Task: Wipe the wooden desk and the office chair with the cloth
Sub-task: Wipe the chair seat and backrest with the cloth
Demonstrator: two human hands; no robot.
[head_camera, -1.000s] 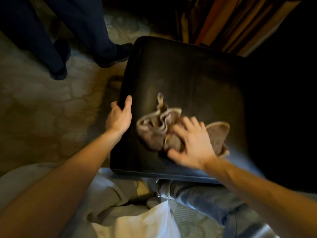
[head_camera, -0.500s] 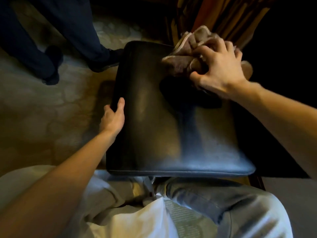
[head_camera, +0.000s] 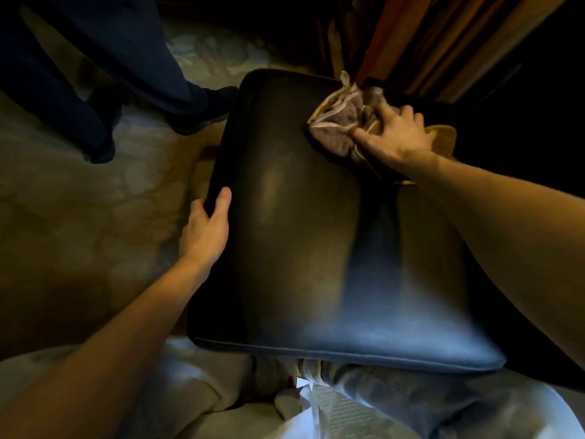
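Seat-wiping looks to be the step in hand. The black chair seat point(head_camera: 300, 248) fills the middle of the frame. At its left edge the left hand point(head_camera: 205, 229) grips it, thumb on top and fingers curled under. At the seat's upper right corner the right hand point(head_camera: 395, 134) presses spread fingers onto the bunched cloth point(head_camera: 332, 128). The next move probably calls for drawing the cloth toward the near edge under even pressure, with the seat braced.

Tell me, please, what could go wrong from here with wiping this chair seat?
The cloth is bunched at the far right corner of the chair seat under the right hand, so it might slip off the edge. The left hand grips only the left edge, so the seat could swivel.
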